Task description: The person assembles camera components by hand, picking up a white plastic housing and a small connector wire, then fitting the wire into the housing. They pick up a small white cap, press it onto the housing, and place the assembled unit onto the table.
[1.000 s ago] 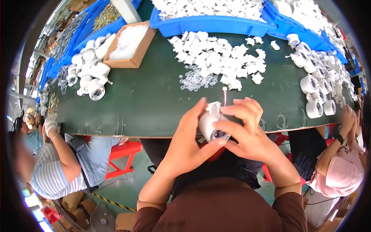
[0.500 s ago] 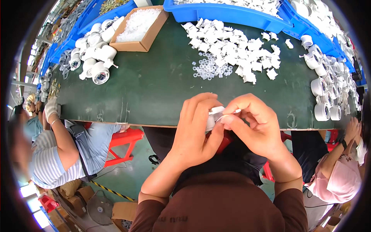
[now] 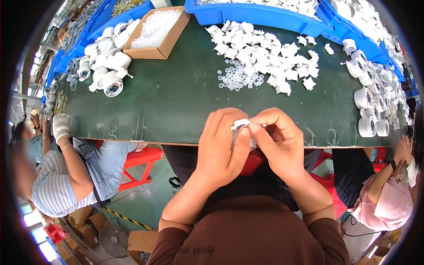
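At the near edge of the table my left hand [image 3: 219,148] is closed round a white plastic housing [image 3: 241,123], mostly covered by my fingers. My right hand [image 3: 279,143] meets it from the other side, thumb and forefinger pinching at the housing's edge. A tiny white tip [image 3: 264,125] pokes out between those right fingers; its kind is too small to tell. Beyond my hands lie a pile of white plastic clips [image 3: 282,57] and a cluster of small translucent rings [image 3: 238,77].
Blue bins [image 3: 260,21] line the back. A cardboard box [image 3: 165,46] of clear small parts stands beside white camera-like housings [image 3: 112,84] at left; more round housings [image 3: 367,126] stack at right. People sit on both sides, one wearing a white glove [image 3: 61,126]. A red stool [image 3: 141,165] stands left.
The housing has turned in my left hand, with a flat white edge now facing up. My right hand has shifted left, its thumb and forefinger closer against the housing.
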A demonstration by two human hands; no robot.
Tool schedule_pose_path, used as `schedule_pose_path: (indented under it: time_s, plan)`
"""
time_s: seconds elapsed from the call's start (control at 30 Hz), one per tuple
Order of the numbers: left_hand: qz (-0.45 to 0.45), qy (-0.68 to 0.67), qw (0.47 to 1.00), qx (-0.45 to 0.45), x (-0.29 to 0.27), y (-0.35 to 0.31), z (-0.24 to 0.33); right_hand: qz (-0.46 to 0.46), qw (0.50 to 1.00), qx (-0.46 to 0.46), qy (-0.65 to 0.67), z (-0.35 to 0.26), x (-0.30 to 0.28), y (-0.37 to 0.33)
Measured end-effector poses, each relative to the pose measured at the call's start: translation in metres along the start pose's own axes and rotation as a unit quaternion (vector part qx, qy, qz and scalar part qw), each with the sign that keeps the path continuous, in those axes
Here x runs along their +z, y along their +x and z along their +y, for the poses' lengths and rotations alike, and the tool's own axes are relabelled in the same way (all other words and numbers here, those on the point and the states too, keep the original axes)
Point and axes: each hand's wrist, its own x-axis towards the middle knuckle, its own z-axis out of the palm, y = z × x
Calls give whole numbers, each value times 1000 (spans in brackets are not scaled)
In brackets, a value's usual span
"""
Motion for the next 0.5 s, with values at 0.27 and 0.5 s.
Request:
schedule_pose_path:
  time_s: [0.27, 0.5]
  plan:
    - [19, 31, 999, 19, -6, -3, -3, -118, 989, -48, -68, -13, -26, 11]
    - [15, 37, 999, -15, -5, -3, 7, 51, 841, -174, -509, 2, -73, 54]
